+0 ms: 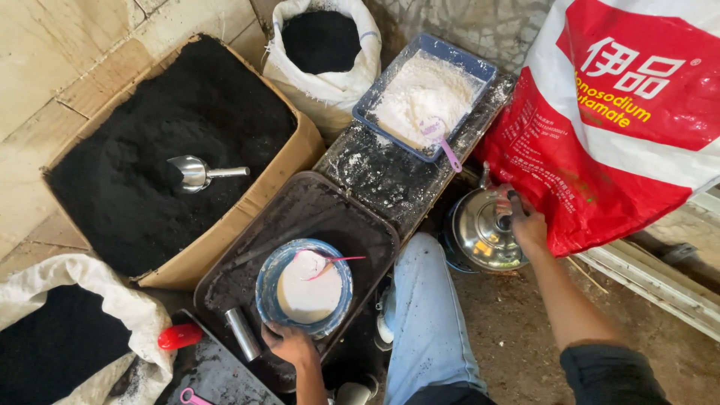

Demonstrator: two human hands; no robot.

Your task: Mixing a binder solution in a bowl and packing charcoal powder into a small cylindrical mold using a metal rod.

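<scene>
The left hand is gripping the near rim of the blue bowl of white paste, sitting on the dark tray. The right hand is closing around the steel kettle's top handle (fingers wrapped, as far as visible). Advisable: keep steadying the bowl and lift the kettle level.

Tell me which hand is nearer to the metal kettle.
Right. The right hand grips the metal kettle by its handle; the left hand holds the blue bowl's rim, well away.
</scene>
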